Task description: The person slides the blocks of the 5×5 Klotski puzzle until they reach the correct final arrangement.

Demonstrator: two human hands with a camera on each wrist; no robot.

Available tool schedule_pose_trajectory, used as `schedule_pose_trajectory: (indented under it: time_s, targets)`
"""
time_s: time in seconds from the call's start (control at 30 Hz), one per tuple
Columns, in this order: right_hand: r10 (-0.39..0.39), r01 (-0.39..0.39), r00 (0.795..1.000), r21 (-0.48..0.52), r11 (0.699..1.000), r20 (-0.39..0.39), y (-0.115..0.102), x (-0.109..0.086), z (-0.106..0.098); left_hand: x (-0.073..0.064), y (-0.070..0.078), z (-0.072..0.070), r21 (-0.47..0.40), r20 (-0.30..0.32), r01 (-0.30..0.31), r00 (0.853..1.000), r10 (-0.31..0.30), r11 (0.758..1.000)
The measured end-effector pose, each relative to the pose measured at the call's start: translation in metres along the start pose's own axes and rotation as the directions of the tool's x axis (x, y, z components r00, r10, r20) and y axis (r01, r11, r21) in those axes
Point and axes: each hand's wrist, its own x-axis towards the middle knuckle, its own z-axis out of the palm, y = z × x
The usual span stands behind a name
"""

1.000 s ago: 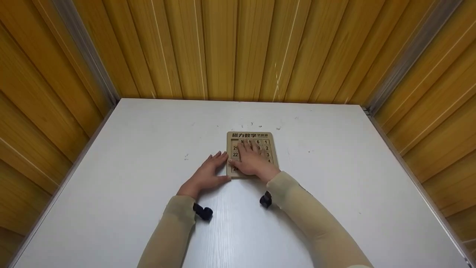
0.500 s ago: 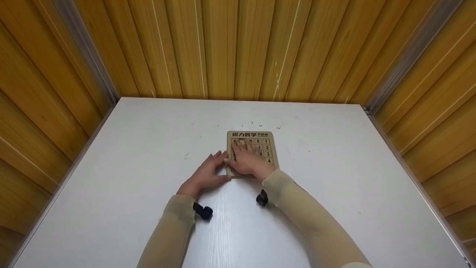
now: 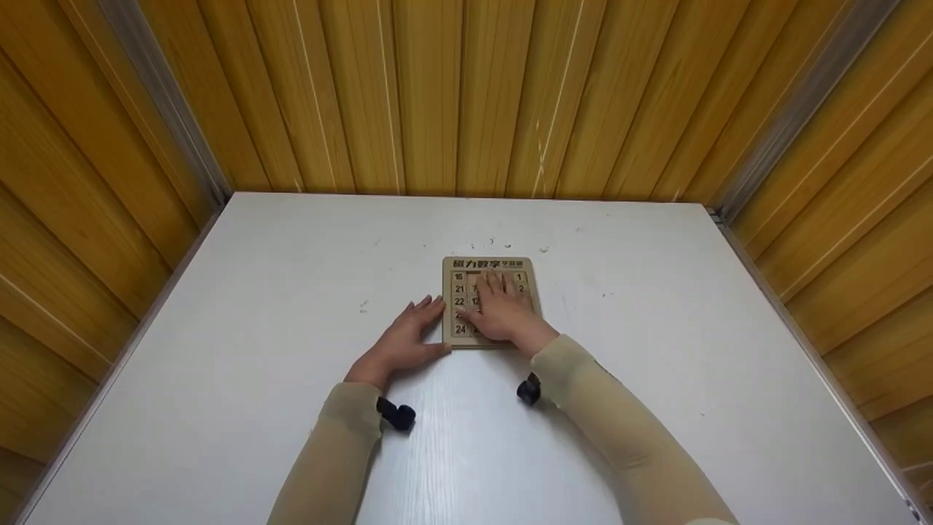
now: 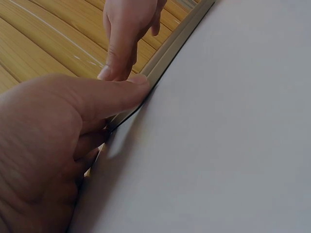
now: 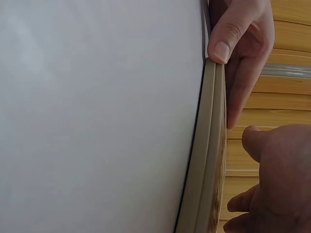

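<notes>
A wooden number sliding puzzle (image 3: 447, 321) lies flat on the white table, its dark printed heading at the far end. Beside its left edge is my left hand (image 3: 405, 343), fingers extended along that side and thumb touching the near-left corner. In the right wrist view, the left thumb (image 5: 222, 51) presses the puzzle's edge. My right hand (image 3: 503, 312) lies over the tiles, fingers spread and pointing to the top row; it hides much of the middle and right. A dark gap shows in the top row, beside the corner tile. Tiles 21, 22 and 24 are readable at left.
The white table (image 3: 291, 292) extends around the puzzle, with small dark marks (image 3: 508, 246) beyond its far edge. Yellow wood-grain panels (image 3: 430, 95) stand behind and on both sides. A small black camera (image 3: 397, 415) sits at each wrist.
My right hand shifted left over the tiles, then back right. The top-left corner, vacant one second ago, now has a tile, and the gap is one column to the right. My left hand stays put.
</notes>
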Motion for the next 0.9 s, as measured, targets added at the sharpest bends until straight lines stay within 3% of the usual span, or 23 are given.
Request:
schedule_pose_trajectory:
  time_s: [0.4,0.63,0.9]
  targets:
    - [-0.004,0.005,1.0,-0.036,0.999,0.019,-0.003,0.001,0.003,0.001,-0.001,0.002,0.003,-0.002,0.011,1.0,-0.01,1.0]
    - [-0.027,0.028,0.999,-0.02,0.999,0.032,-0.009,0.004,0.006,0.001,0.001,0.001,-0.012,-0.003,0.013,1.0,-0.013,1.0]
    - [-0.032,0.032,0.999,0.021,0.999,0.021,-0.001,0.001,0.005,0.001,-0.001,0.002,-0.006,-0.005,0.014,1.0,-0.014,1.0]
